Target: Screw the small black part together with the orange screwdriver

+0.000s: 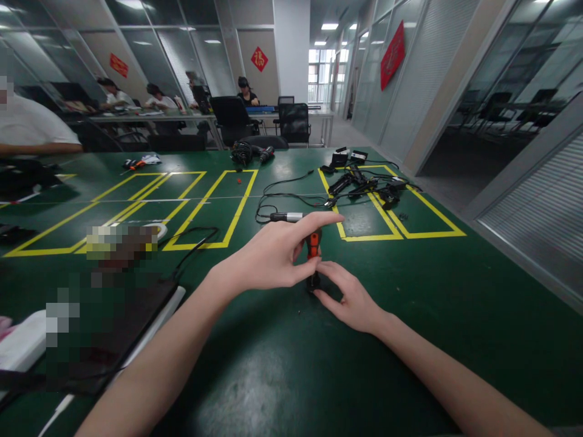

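An orange-and-black handled tool point(313, 243), which looks like a screwdriver, stands upright above the green table. My left hand point(268, 252) curls round its upper part, the thumb pressed to the side and the index finger stretched across behind the top. Lower down, my right hand point(350, 297) pinches the tool's dark bottom end between thumb and fingers, close to the tabletop. What lies at that end is too small to make out. Just behind my left hand is a black-and-silver cylindrical tool point(286, 216) with a black cord.
Black parts and cables point(359, 185) lie in yellow-taped areas at the back right. A coiled black cable and a power drill point(266, 154) sit at the far edge. At left are a dark device point(132, 315), partly blurred, and a white power strip point(25, 343). People sit beyond.
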Available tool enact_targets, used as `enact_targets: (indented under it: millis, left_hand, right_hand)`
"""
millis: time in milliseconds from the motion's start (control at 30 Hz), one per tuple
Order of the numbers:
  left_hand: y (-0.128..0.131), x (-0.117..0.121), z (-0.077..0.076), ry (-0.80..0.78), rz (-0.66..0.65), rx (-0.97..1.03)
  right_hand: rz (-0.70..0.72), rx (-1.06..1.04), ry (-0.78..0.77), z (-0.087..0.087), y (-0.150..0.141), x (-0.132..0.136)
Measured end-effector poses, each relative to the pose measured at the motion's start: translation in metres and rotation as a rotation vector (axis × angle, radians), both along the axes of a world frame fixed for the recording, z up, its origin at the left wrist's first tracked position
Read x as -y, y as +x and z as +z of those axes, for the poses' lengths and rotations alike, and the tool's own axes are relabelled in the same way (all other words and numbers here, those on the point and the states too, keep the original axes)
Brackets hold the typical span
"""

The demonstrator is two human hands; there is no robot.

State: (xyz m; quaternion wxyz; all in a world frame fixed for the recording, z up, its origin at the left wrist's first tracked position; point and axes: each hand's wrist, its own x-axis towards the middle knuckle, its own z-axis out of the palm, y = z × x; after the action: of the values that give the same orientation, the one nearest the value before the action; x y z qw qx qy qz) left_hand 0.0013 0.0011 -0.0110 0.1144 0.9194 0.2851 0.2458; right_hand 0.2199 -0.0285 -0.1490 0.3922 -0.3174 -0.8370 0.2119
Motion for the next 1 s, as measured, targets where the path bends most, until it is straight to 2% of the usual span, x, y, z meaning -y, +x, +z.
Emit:
enact_targets:
  millis: [167,400,600,800,1000]
  left_hand:
    - [0.0022,-0.0027,-0.0026,0.044,0.038,0.016]
    - [-0.0013,-0.0004,0.0018,-0.076,-0.033,0.024]
    - [-0.0034,-0.0046,-0.0006,0.043,0.029,0.016]
    - [-0.0028,-0.0014,0.0031,-0.056,-0.006,0.005]
    - [-0.0022,-0.0034,0.002,0.01,0.023,0.028]
  right_hand:
    - [-0.019,0.011,0.002,-0.0003,0.0001,0.0004]
    - [0.003,-0.005,-0.032,0.0049,-0.0011,0.0019]
    - [0.002,0.0,-0.014,0.0015,0.0006,0.0012]
    - [0.006,0.002,-0.031,0.0018,0.001,0.0009]
    - [-0.009,0.0,0.006,-0.0026,0.0017,-0.0001]
